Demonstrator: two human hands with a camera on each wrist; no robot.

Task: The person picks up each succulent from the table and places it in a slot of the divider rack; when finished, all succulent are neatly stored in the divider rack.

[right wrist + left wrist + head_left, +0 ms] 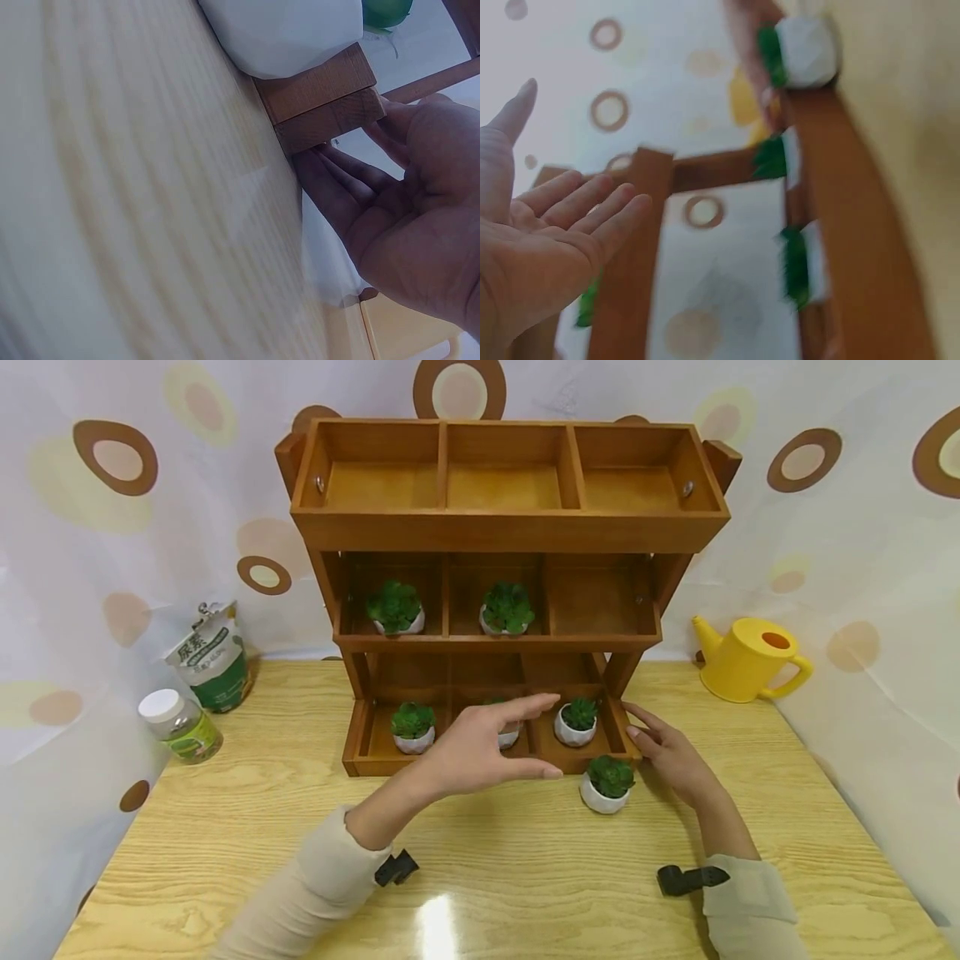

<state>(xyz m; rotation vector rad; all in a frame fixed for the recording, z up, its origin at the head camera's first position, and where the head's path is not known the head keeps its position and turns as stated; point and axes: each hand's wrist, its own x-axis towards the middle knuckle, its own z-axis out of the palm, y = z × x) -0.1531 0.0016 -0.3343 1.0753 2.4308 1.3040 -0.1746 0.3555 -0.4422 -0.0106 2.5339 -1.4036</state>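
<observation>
My left hand (480, 752) is held up before the lowest tier of a brown wooden three-tier shelf (510, 533), holding nothing. Its thumb and fingers are spread apart, and it partly hides a potted succulent (508, 737) in the middle compartment. My right hand (670, 762) touches the right outer side of the bottom tray, fingers extended along the wood; the right wrist view shows the fingertips against the tray's corner (330, 112). Just in front of that corner, on the table, stands a succulent in a white pot (606, 785). Another succulent (576, 723) sits in the bottom right compartment.
More succulents stand at bottom left (412, 728), middle-tier left (396, 607) and middle-tier centre (507, 609). A yellow watering can (742, 660) is on the right of the table (525, 877). On the left are a white-lidded jar (180, 727) and a green-and-white pouch (213, 657).
</observation>
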